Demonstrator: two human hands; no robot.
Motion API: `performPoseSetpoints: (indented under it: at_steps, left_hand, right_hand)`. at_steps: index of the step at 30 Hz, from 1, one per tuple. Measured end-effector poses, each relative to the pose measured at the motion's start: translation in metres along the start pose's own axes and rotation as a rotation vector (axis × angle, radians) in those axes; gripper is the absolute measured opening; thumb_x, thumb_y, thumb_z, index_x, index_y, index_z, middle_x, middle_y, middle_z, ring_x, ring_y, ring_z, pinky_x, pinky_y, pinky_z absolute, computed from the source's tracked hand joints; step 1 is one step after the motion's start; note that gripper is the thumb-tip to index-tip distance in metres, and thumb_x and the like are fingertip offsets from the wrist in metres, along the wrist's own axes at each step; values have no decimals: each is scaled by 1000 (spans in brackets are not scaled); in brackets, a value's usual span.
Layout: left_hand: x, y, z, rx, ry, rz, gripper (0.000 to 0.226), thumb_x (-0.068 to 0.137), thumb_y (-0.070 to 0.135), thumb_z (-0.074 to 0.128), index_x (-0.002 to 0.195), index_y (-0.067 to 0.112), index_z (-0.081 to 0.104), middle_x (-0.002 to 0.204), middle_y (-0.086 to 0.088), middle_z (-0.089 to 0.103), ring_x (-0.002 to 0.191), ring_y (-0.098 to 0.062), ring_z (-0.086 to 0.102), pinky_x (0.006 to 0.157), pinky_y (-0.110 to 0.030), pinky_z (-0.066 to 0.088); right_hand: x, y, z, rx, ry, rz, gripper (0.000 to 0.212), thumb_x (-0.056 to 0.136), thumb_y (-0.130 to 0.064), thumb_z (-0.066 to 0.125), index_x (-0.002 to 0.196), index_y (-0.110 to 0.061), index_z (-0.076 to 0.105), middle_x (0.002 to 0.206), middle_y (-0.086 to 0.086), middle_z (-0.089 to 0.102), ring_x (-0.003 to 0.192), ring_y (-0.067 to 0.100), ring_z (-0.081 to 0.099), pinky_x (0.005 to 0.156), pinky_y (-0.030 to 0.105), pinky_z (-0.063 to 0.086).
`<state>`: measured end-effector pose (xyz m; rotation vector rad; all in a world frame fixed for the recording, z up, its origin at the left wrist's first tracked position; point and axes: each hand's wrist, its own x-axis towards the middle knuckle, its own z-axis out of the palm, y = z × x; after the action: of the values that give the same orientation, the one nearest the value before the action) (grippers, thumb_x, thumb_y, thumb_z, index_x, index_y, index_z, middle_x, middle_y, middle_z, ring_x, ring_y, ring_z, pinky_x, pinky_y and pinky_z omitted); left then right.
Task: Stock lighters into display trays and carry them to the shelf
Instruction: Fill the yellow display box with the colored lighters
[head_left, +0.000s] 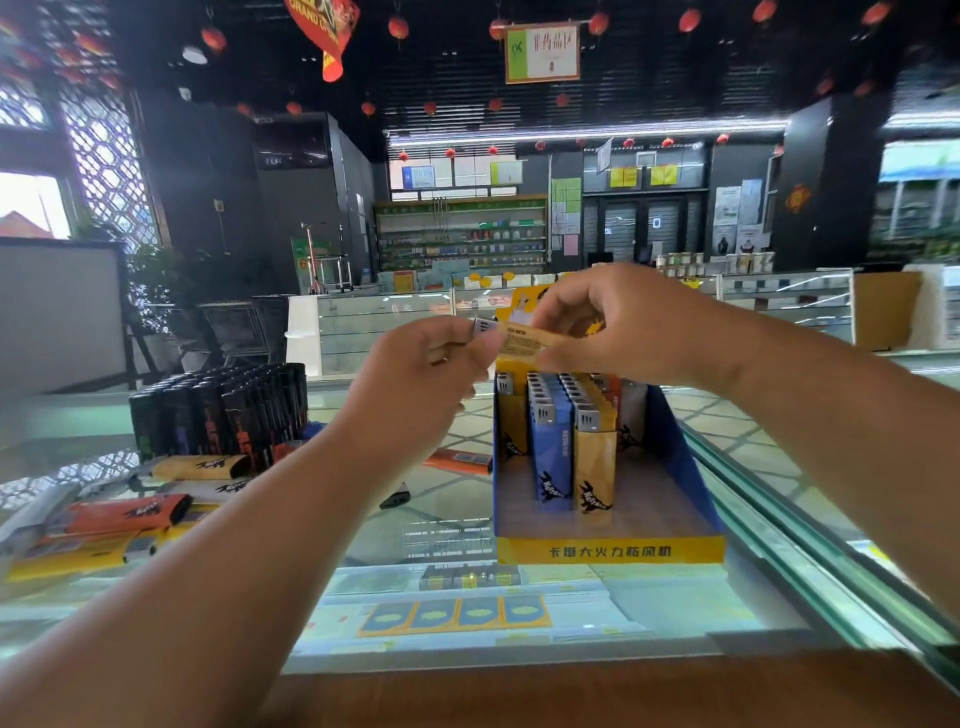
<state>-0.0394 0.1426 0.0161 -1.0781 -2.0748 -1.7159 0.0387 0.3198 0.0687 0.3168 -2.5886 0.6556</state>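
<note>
A yellow lighter (524, 340) lies sideways in the air between both hands, above the display tray (610, 551). My left hand (421, 374) pinches its metal head end and my right hand (623, 327) grips its yellow body. The blue and yellow cardboard tray stands on the glass counter (415, 519) and holds several upright blue, yellow and orange lighters (566, 441) in its rear rows. Its front rows are bare.
Several loose yellow, orange and white lighters (119, 514) lie on the counter at the left. A block of black lighters (223, 410) stands behind them. One orange lighter (457, 461) lies just left of the tray. Glass showcases and shelves fill the shop behind.
</note>
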Motion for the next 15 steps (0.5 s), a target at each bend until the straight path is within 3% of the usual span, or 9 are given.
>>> performPoseSetpoints:
  at_steps: [4,8,11,13,15]
  left_hand:
    - [0,1,1,-39,-2,39,13,92,35,61,86,31,72,62,13,63,57,0,51,57,-14,46]
    - [-3,4,3,-44,-11,35,12,87,41,62,93,33,69,65,13,65,59,-1,53,58,-16,48]
    - [-3,4,5,-27,-22,12,20,77,49,63,92,35,68,76,-1,69,58,-3,54,62,-24,48]
    - [-4,5,6,-16,-37,17,14,78,48,62,88,40,68,81,-7,69,58,-4,54,62,-29,47]
    - [-5,5,6,3,-52,19,15,75,52,61,85,43,68,77,-4,68,59,-4,52,63,-27,46]
  right_hand:
    - [-2,-6,1,7,-1,-20,12,80,-26,76,89,-23,69,77,-10,70,67,-1,63,60,6,44]
    - [-4,-8,0,47,-7,6,13,86,-21,68,94,-20,58,82,0,73,62,20,58,56,26,44]
    - [-5,-9,-2,64,-17,48,13,89,-14,61,93,-19,50,68,-2,64,45,5,43,42,16,34]
    - [-6,-10,-3,45,-45,70,12,91,-20,60,92,-22,48,65,-5,50,43,2,37,41,15,31]
    - [-9,-13,-4,83,-87,93,15,93,-38,57,93,-25,50,64,-7,47,46,4,36,45,17,31]
